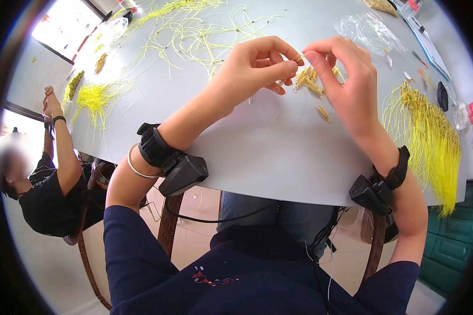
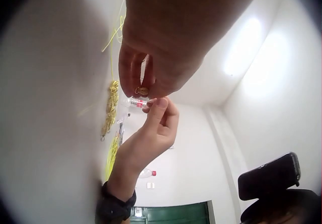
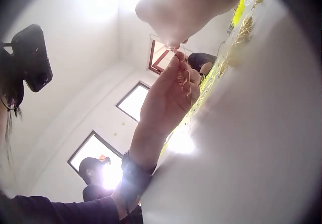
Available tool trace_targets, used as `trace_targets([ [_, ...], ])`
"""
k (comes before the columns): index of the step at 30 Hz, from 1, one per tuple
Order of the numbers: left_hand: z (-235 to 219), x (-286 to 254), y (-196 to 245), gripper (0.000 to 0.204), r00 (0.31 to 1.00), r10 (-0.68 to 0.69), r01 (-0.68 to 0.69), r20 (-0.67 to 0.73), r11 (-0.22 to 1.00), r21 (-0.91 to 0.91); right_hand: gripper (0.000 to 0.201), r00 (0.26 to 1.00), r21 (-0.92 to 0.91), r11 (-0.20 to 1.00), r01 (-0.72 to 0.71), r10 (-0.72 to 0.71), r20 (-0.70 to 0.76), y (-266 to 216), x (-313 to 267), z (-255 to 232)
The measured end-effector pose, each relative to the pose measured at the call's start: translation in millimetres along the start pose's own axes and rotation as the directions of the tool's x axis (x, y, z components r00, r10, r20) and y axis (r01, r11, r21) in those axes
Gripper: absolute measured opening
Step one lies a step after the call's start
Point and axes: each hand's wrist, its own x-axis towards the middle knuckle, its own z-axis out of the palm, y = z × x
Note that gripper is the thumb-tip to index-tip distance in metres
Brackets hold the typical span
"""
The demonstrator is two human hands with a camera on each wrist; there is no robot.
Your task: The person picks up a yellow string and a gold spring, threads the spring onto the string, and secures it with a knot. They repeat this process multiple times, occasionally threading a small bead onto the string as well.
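Note:
In the head view my left hand (image 1: 252,63) and right hand (image 1: 349,68) meet fingertip to fingertip above the table. The left fingers hold a small gold ridged piece (image 3: 181,79), shaped like a wheat ear, which hangs by the palm in the right wrist view. A fine thread (image 3: 189,91) runs along those fingers. My right thumb and index finger pinch together by the left fingertips, at the thread's upper end; the pinched bit itself is mostly hidden. Several similar gold pieces (image 1: 311,83) lie in a pile below the hands, with a single gold piece (image 1: 323,112) nearer me.
A bundle of gold pieces with yellow threads (image 1: 431,142) hangs over the table edge at right. Loose yellow strands (image 1: 189,39) spread across the far left, near a yellow tuft (image 1: 95,101). Clear plastic bags (image 1: 370,31) lie at the back. Another person (image 1: 47,184) sits at left.

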Motion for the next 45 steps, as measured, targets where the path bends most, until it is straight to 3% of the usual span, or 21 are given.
trace_targets([
  [2, 0.8, -0.4, 2.7, 0.019, 1.000, -0.012, 0.012, -0.023, 1.000, 0.013, 0.007, 1.000, -0.002, 1.000, -0.023, 0.023, -0.004, 0.2, -1.1, -0.4],
  [4, 1.1, -1.0, 2.9, 0.017, 0.999, -0.013, 0.012, -0.031, 1.000, -0.011, 0.007, 0.981, 0.096, 0.977, -0.191, 0.187, 0.044, 0.2, -1.7, -0.1],
  [8, -1.2, -1.7, 5.5, 0.012, 0.997, -0.069, 0.066, -0.041, 0.996, -0.056, 0.008, 0.972, 0.082, 0.970, -0.229, 0.223, 0.069, 6.2, -2.7, -0.6],
  [12, -3.9, -1.3, 5.4, 0.005, 0.997, -0.061, 0.054, -0.043, 0.989, -0.137, 0.007, 0.968, -0.122, 0.964, -0.238, 0.246, 0.056, 19.5, -11.9, 4.1],
  [13, -4.8, -1.2, 5.6, 0.001, 0.998, -0.056, 0.055, 0.000, 0.978, -0.201, 0.007, 0.975, -0.216, 0.954, -0.208, 0.220, 0.034, 21.7, -13.6, 5.2],
  [17, -6.3, 0.5, -1.6, 0.008, 0.991, 0.008, 0.034, 0.130, 0.950, -0.312, 0.006, 0.960, -0.199, 0.953, -0.230, 0.255, 0.116, 22.7, -13.1, 4.9],
  [19, -8.3, 0.6, -6.3, 0.009, 0.985, 0.011, 0.040, 0.171, 0.956, -0.292, 0.010, 0.988, 0.103, 0.988, -0.115, 0.103, 0.112, 15.6, -6.2, 3.1],
  [20, -8.9, 0.6, -7.3, 0.010, 0.978, 0.013, 0.046, 0.209, 0.961, -0.272, 0.010, 0.988, 0.103, 0.988, -0.115, 0.104, 0.112, 13.7, -5.7, 4.0],
  [22, -7.2, 0.7, -5.7, 0.010, 0.981, -0.001, 0.054, 0.196, 0.963, -0.265, 0.012, 0.952, 0.449, 0.850, -0.276, 0.178, 0.248, 9.8, -5.7, 5.1],
  [27, -7.8, 1.5, -8.2, 0.012, 0.978, -0.023, 0.081, 0.205, 0.957, -0.277, 0.012, 0.906, 0.518, 0.755, -0.402, 0.248, 0.343, 8.1, -7.6, 3.3],
  [29, -7.6, 3.1, -7.5, 0.013, 0.971, -0.010, 0.120, 0.241, 0.885, -0.449, 0.014, 0.880, 0.525, 0.718, -0.458, 0.282, 0.382, 7.6, -7.4, 1.7],
  [31, -9.2, 4.7, -7.1, 0.013, 0.959, 0.009, 0.133, 0.282, 0.867, -0.480, 0.017, 0.800, 0.697, 0.399, -0.597, 0.358, 0.481, 1.3, -7.3, 1.5],
  [32, -9.7, 5.0, -7.0, 0.013, 0.946, 0.031, 0.145, 0.322, 0.848, -0.510, 0.017, 0.801, 0.698, 0.398, -0.595, 0.358, 0.480, -0.1, -7.1, 1.4],
  [34, -9.6, 5.3, -7.0, 0.014, 0.946, 0.048, 0.139, 0.320, 0.833, -0.536, 0.022, 0.779, 0.781, 0.156, -0.604, 0.322, 0.538, -2.2, -6.0, 0.7],
  [35, -9.1, 5.7, -6.9, 0.014, 0.946, 0.066, 0.132, 0.316, 0.815, -0.564, 0.022, 0.779, 0.782, 0.156, -0.604, 0.323, 0.537, -1.6, -5.3, -0.1],
  [37, -6.9, 5.8, -5.1, 0.014, 0.943, 0.095, 0.115, 0.320, 0.807, -0.580, 0.022, 0.781, 0.800, 0.005, -0.599, 0.225, 0.583, 0.9, -3.6, -1.7],
  [38, -6.5, 5.8, -4.5, 0.014, 0.938, 0.125, 0.099, 0.323, 0.797, -0.596, 0.022, 0.781, 0.800, 0.005, -0.600, 0.225, 0.583, 0.0, -3.3, -2.9],
  [42, -9.4, 6.0, -7.7, 0.010, 0.945, 0.129, 0.092, 0.301, 0.777, -0.622, 0.025, 0.792, 0.835, -0.226, -0.502, 0.267, 0.549, -0.4, 4.9, -14.8],
  [43, -9.4, 5.6, -7.6, 0.008, 0.966, 0.075, 0.090, 0.248, 0.801, -0.593, 0.025, 0.800, 0.833, -0.310, -0.458, 0.266, 0.538, 3.0, 6.7, -18.3],
  [44, -9.1, 5.3, -7.5, 0.010, 0.981, 0.023, 0.091, 0.192, 0.822, -0.562, 0.028, 0.858, 0.827, -0.392, -0.402, 0.155, 0.490, 15.1, 7.5, -15.8],
  [45, -8.1, 4.9, -5.7, 0.010, 0.981, 0.023, 0.090, 0.191, 0.822, -0.563, 0.028, 0.857, 0.827, -0.392, -0.403, 0.154, 0.491, 19.1, 9.4, -21.3],
])
